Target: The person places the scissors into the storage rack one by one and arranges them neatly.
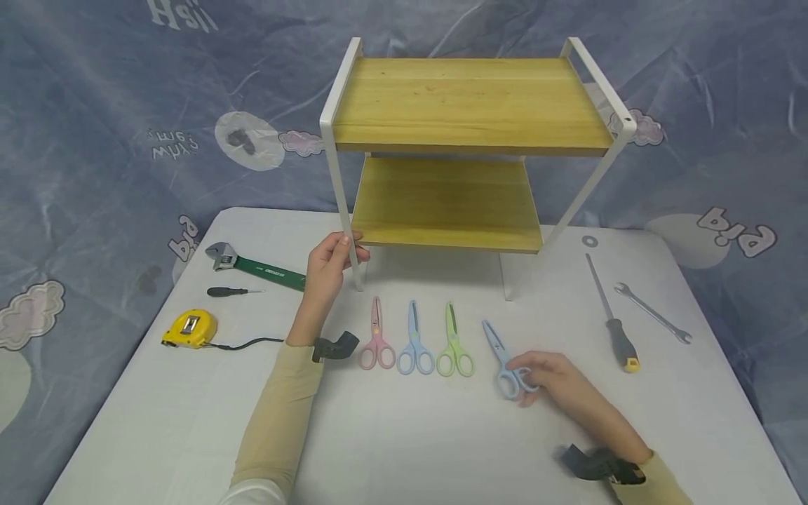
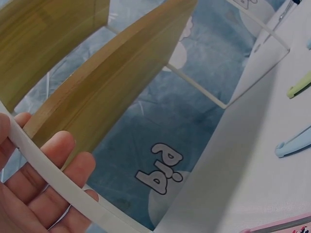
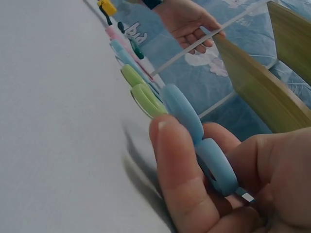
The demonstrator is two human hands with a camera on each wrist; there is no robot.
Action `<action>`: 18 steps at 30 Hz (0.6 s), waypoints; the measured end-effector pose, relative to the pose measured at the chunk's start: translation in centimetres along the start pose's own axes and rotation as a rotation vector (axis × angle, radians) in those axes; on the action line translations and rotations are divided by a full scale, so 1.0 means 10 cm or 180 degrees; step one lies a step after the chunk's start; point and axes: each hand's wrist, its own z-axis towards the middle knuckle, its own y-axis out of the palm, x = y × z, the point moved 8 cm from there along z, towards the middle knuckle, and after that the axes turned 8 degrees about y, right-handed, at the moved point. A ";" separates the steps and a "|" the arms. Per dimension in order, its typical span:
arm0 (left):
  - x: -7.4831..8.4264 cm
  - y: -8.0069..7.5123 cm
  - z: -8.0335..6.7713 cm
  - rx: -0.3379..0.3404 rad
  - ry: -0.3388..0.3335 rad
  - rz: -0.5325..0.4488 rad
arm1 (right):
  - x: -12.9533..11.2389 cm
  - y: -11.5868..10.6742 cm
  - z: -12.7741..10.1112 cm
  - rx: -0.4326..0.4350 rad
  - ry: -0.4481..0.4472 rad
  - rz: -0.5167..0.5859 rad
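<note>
A two-tier wooden shelf [image 1: 467, 105] with a white metal frame stands at the back of the white table [image 1: 442, 435]. My left hand [image 1: 328, 263] grips the frame's front left leg [image 2: 53, 182]. Several small scissors lie in a row in front of the shelf: pink scissors [image 1: 376, 340], light blue scissors [image 1: 414, 344], green scissors [image 1: 453, 345]. My right hand [image 1: 543, 379] pinches the handles of a fourth pair, the blue scissors [image 1: 505, 358], which lie on the table; the right wrist view shows those handles [image 3: 204, 145] between thumb and fingers.
A green adjustable wrench [image 1: 259, 266], a small black screwdriver [image 1: 230, 291] and a yellow tape measure [image 1: 189, 328] lie to the left. On the right lie a grey-handled screwdriver [image 1: 612, 315], a spanner [image 1: 653, 312] and a washer [image 1: 590, 241]. A blue patterned cloth hangs behind.
</note>
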 end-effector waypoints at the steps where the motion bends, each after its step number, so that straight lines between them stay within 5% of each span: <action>1: 0.00 0.00 0.00 -0.0002 0.0009 -0.0001 | 0.01 0.01 0.00 -0.0083 0.0022 0.0000; 8: 0.00 0.00 -0.01 -0.0007 0.0028 -0.0010 | -0.05 0.08 -0.04 -0.0321 -0.0042 0.0009; 18: 0.02 0.00 -0.02 0.0012 0.0014 -0.0030 | -0.13 0.15 -0.07 -0.0219 -0.0382 -0.0183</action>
